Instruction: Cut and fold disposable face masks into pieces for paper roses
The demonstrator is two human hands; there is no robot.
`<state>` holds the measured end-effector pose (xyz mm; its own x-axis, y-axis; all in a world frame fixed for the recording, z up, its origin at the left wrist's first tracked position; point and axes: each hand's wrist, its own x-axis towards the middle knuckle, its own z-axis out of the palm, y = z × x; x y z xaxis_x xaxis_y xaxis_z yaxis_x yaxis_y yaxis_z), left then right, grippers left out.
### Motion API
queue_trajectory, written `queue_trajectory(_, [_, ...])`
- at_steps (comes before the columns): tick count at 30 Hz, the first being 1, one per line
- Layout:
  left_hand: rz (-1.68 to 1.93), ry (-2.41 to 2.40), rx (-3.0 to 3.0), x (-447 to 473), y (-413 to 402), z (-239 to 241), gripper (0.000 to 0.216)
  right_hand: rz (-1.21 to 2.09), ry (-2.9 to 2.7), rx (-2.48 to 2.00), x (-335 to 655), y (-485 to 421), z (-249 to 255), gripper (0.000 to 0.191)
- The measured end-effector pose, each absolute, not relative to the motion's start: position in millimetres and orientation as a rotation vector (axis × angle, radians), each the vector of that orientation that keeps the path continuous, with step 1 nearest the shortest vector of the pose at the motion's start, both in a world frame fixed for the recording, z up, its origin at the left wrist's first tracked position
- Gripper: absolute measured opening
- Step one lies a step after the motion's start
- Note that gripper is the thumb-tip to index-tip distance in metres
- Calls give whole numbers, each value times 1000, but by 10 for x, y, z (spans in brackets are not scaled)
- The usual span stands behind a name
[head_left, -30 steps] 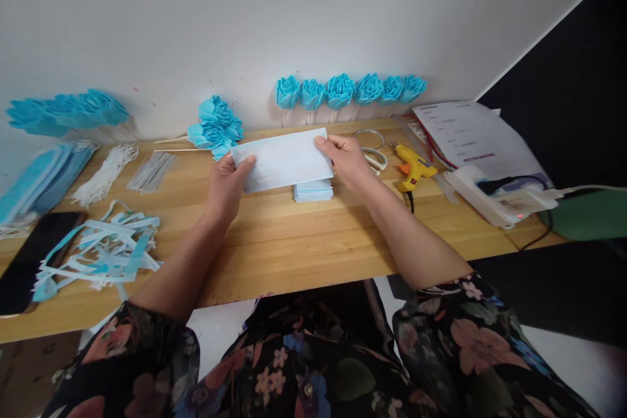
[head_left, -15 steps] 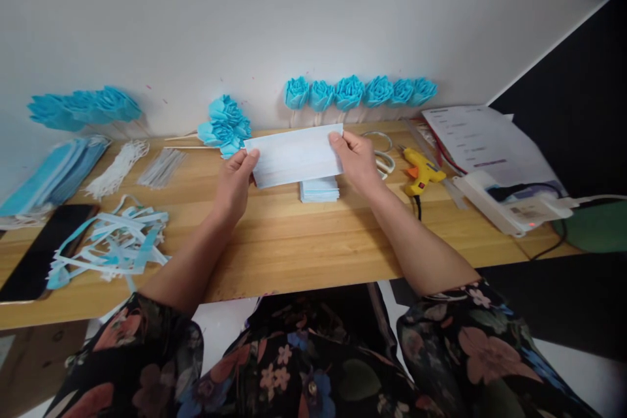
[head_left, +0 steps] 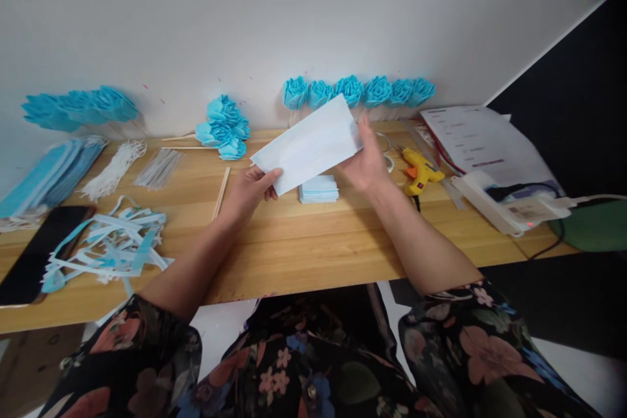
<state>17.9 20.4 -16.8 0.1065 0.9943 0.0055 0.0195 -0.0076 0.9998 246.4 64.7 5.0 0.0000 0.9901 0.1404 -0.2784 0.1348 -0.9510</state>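
Note:
My left hand (head_left: 252, 191) pinches the lower left corner of a pale, whitish-blue rectangle of face mask fabric (head_left: 311, 144), thumb on top. The sheet is held tilted above the table, its right end higher. At that right end my right hand (head_left: 366, 155) is open, fingers stretched up along the edge and partly behind it. Just below the sheet lies a small stack of pale blue cut pieces (head_left: 319, 190). A yellow glue gun (head_left: 420, 170) rests right of my right hand. Scissors (head_left: 388, 162) are partly hidden behind that hand.
Blue fabric roses (head_left: 349, 90) on sticks line the wall; more roses (head_left: 224, 127) lie left of centre. On the left are blue masks (head_left: 53, 173), white ear loops (head_left: 115, 170), wire strips (head_left: 159, 168), cut strips (head_left: 122, 241) and a phone (head_left: 39, 255). A power strip (head_left: 509, 206) stands right.
The sheet has tilted, its right end rising and its left end dropping. My right hand has loosened its pinch and straightened its fingers. A stick beside my left hand has come into view.

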Motion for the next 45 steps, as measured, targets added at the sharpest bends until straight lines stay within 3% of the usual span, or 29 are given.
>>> queue_trajectory(5, [1248,1107,1208,311,117,-155,43,1446,-1299,-892,2249,450,-19,52])
queue_trajectory(9, [1167,1086,1234,329,94,-163,42,1290,-1390,-1014,2131,360,-106,32])
queue_trajectory(13, [1100,1085,1326,286,108,-149,33,1210,-1349,-1041,2172,411,-120,25])
queue_trajectory(17, [1102,1112,1305,283,110,-133,27,1278,-1354,-1047,2193,424,-101,28])
queue_trajectory(30, [1151,1171,1322,338,72,-168,32,1571,-1159,-1032,2032,303,-151,33])
queue_trajectory(45, [1070,1241,1369,369,52,-147,32,1477,-949,-885,2198,455,1,49])
